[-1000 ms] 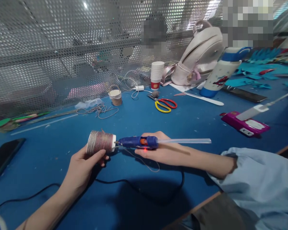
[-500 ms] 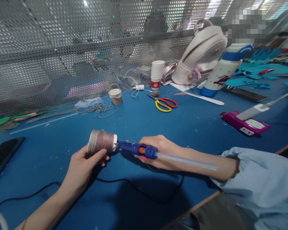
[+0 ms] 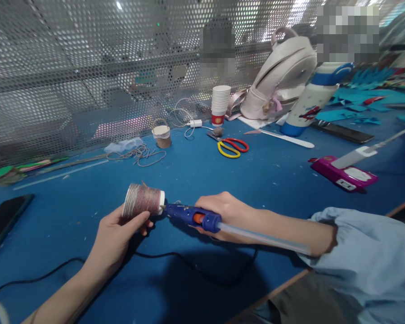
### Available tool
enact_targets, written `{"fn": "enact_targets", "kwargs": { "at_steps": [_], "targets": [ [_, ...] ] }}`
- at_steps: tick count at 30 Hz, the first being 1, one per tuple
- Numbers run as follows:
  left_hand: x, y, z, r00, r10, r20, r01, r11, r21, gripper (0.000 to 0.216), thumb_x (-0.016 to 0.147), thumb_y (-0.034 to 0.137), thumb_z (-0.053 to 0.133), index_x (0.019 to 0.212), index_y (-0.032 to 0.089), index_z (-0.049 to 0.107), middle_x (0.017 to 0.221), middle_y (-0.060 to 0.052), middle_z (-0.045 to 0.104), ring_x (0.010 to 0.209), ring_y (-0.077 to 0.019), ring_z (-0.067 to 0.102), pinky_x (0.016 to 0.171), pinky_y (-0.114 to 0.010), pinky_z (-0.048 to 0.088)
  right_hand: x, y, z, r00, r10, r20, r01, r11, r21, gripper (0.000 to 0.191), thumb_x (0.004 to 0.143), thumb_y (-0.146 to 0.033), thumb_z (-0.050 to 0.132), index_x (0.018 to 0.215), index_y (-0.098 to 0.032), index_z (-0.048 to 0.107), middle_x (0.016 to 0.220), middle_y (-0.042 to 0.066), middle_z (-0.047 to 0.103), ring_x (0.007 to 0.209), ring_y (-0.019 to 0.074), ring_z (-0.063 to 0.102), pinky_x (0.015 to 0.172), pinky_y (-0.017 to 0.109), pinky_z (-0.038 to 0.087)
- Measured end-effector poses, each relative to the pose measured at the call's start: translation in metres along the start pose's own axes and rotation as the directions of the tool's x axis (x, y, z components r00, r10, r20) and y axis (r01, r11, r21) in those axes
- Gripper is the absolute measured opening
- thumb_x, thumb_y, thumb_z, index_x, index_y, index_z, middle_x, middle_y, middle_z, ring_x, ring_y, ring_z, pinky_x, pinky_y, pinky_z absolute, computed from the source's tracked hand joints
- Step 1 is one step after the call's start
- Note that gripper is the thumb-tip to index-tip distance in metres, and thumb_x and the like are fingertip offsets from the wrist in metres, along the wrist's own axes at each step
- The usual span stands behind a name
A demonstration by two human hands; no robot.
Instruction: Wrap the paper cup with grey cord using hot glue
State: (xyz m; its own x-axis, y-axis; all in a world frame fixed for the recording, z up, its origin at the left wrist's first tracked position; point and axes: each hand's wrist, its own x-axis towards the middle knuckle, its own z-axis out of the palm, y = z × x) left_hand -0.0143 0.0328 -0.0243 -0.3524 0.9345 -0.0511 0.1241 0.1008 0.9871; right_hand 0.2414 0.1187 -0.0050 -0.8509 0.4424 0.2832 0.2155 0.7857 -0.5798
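Observation:
My left hand [image 3: 123, 229] is closed around a small paper cup [image 3: 143, 199] wrapped in grey and reddish cord. The cup lies on its side, its bare white end toward the right. My right hand [image 3: 222, 211] grips a blue hot glue gun [image 3: 185, 213], with a long clear glue stick [image 3: 263, 237] out of its back end. At the cup's white end is the gun's nozzle; whether it touches, I cannot tell. A black cord [image 3: 175, 254] runs over the blue table below both hands.
Scissors [image 3: 231, 147] with red and yellow handles, a small cup with a handle [image 3: 162, 136] and loose grey string [image 3: 145, 155] lie farther back. A stack of paper cups [image 3: 220, 104], a bottle [image 3: 310, 105] and a magenta power strip [image 3: 344, 173] stand rightward. A phone [image 3: 5, 220] is at left.
The glue gun has tilted slightly, its back end lower, and the glue stick has swung down with it. The wrapped cup and my left hand have hardly moved.

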Motion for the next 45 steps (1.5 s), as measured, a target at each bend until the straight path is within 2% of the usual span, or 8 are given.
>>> {"fn": "enact_targets", "kwargs": {
  "at_steps": [3,8,14,21,26,33,39,45],
  "targets": [
    [0.0,0.0,0.0,1.0,0.004,0.005,-0.004,1.0,-0.001,0.017,0.071,0.032,0.082,0.077,0.019,0.072,0.062,0.0,0.071,0.055,-0.0132,0.06,0.056,-0.025,0.049,0.0,0.0,0.001,1.0,-0.008,0.03,0.009,0.999,-0.034,0.005,0.084,-0.015,0.062,0.088,-0.017,0.058,0.077,0.004,0.068,0.064,0.0125,0.059,0.056,0.022,0.04],
    [0.0,0.001,0.0,1.0,0.003,0.01,-0.003,1.0,-0.004,0.017,0.071,0.032,0.082,0.075,0.019,0.072,0.06,0.0,0.07,0.056,-0.0141,0.06,0.056,-0.026,0.049,-0.001,0.003,0.003,1.0,0.009,0.0,-0.009,0.999,-0.035,0.006,0.084,-0.017,0.062,0.086,-0.017,0.056,0.075,0.002,0.066,0.059,0.0113,0.057,0.054,0.022,0.038],
    [-0.001,0.001,-0.001,1.0,0.025,0.016,-0.026,0.999,0.031,0.015,0.074,0.032,0.08,0.074,0.02,0.071,0.061,0.001,0.07,0.055,-0.0132,0.059,0.058,-0.026,0.048,-0.003,0.003,0.004,0.998,-0.055,0.032,0.057,0.996,-0.065,0.005,0.087,-0.018,0.061,0.085,-0.017,0.057,0.075,0.003,0.066,0.063,0.0127,0.057,0.055,0.023,0.036],
    [-0.002,0.002,-0.002,0.999,0.029,0.023,-0.03,0.999,0.042,0.016,0.072,0.032,0.08,0.075,0.02,0.071,0.06,0.001,0.069,0.055,-0.0132,0.06,0.057,-0.025,0.049,-0.001,0.011,0.005,0.999,-0.028,-0.039,0.024,0.995,-0.1,0.009,0.082,-0.019,0.064,0.085,-0.017,0.055,0.07,0.001,0.062,0.057,0.0113,0.053,0.052,0.022,0.034],
    [0.0,-0.004,-0.004,0.999,0.03,0.03,-0.032,0.999,0.044,0.016,0.074,0.033,0.08,0.078,0.019,0.071,0.063,0.001,0.071,0.055,-0.0121,0.059,0.057,-0.024,0.048,-0.003,0.003,0.001,0.998,-0.064,0.029,0.066,0.996,-0.065,0.004,0.086,-0.017,0.061,0.084,-0.017,0.057,0.075,0.002,0.065,0.063,0.0121,0.057,0.055,0.022,0.036],
    [0.002,-0.005,-0.004,0.998,0.046,0.043,-0.048,0.998,0.031,0.015,0.074,0.032,0.079,0.076,0.02,0.07,0.061,0.002,0.069,0.056,-0.0128,0.06,0.058,-0.025,0.049,-0.002,0.009,0.001,1.0,-0.012,-0.008,0.012,0.999,-0.034,0.006,0.084,-0.019,0.062,0.086,-0.017,0.056,0.072,0.001,0.064,0.057,0.0105,0.054,0.053,0.021,0.036],
    [0.0,-0.003,-0.004,0.998,0.051,0.032,-0.052,0.997,0.055,0.016,0.073,0.032,0.079,0.075,0.019,0.07,0.06,0.001,0.069,0.054,-0.0125,0.059,0.056,-0.024,0.049,-0.003,0.0,0.0,0.996,-0.03,0.082,0.034,0.998,-0.052,0.003,0.087,-0.016,0.059,0.084,-0.017,0.058,0.077,0.003,0.067,0.067,0.0133,0.06,0.058,0.022,0.039],
    [0.002,-0.007,-0.005,0.998,0.046,0.049,-0.048,0.998,0.041,0.015,0.074,0.032,0.079,0.076,0.019,0.071,0.061,0.001,0.07,0.054,-0.0118,0.059,0.056,-0.023,0.049,-0.003,0.0,-0.004,0.999,-0.012,0.036,0.012,1.0,-0.014,0.002,0.086,-0.017,0.062,0.087,-0.016,0.06,0.078,0.004,0.068,0.063,0.0122,0.059,0.057,0.022,0.039]
  ]
}}
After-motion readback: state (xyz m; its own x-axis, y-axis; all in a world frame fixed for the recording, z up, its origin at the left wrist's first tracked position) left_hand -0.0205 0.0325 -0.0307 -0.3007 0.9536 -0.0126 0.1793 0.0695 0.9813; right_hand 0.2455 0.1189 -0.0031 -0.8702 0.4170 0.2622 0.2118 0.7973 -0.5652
